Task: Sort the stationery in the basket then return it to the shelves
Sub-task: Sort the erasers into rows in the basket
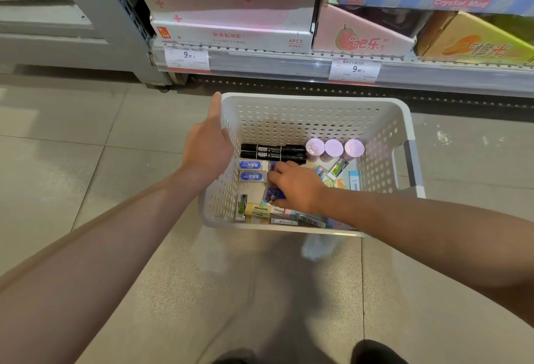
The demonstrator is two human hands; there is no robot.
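Two bare hands at a white perforated basket (315, 120) that stands on the tiled floor (86, 138), just in front of the bottom shelf (289, 58). Left hand (208, 144) lies against the basket's left rim from outside, fingers extended along the wall, not curled. Right hand (297, 185) reaches inside, fingers bent down onto a small blue-purple packet (274, 193) near the basket's middle; cannot tell if they actually pinch it. Inside, toward the far wall: two black markers (273, 152) side by side, touching. Right of them, three lilac-capped tubs (333, 148) in a row, upright. Two blue-labelled erasers (251, 171) sit against the left wall, just below the markers. Mixed small erasers and packets (277, 214) crowd the near wall and right side. Shelf carries pink and white display boxes (231, 34) with price tags (186, 58) on its edge.
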